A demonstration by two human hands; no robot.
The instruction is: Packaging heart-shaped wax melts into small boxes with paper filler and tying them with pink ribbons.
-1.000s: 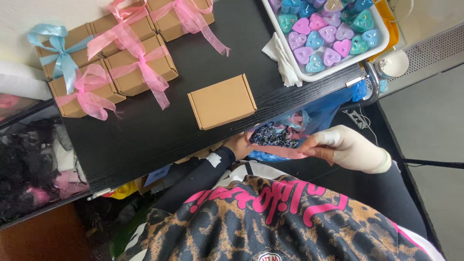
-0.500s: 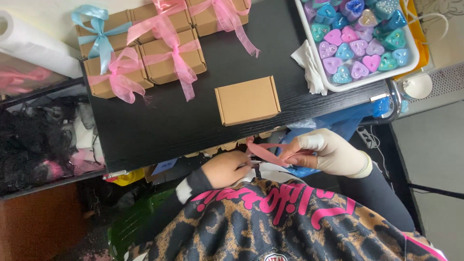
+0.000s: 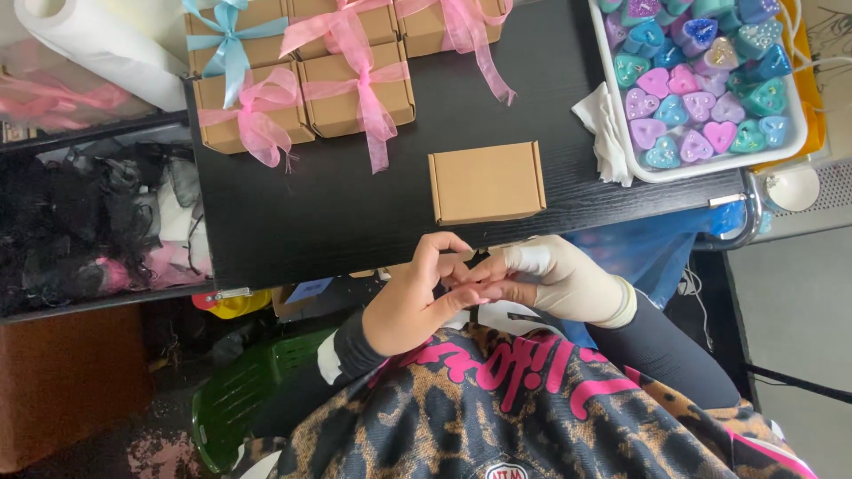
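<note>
My left hand (image 3: 417, 297) and my right hand (image 3: 559, 279) meet just below the near edge of the black table (image 3: 337, 222), above my lap. The right hand wears a beige wrap with a white band on one finger. Their fingertips press together, and what lies between them is hidden. A plain closed cardboard box (image 3: 486, 182) lies on the table right above the hands, untied. At the back left stand several cardboard boxes tied with pink ribbon bows (image 3: 355, 89) and one with a blue bow (image 3: 232, 40).
A white tray (image 3: 621, 133) of heart-shaped pieces in pink, purple and blue stands at the back right, with a crumpled white tissue (image 3: 602, 124) against it. A white paper roll (image 3: 98, 49) lies at the far left. Dark clutter fills a shelf (image 3: 89, 231) left of the table.
A pink ribbon stretched between my hands half a second ago no longer shows. The hands have drawn together, fingertips touching. Before that they held a dark speckled bundle.
</note>
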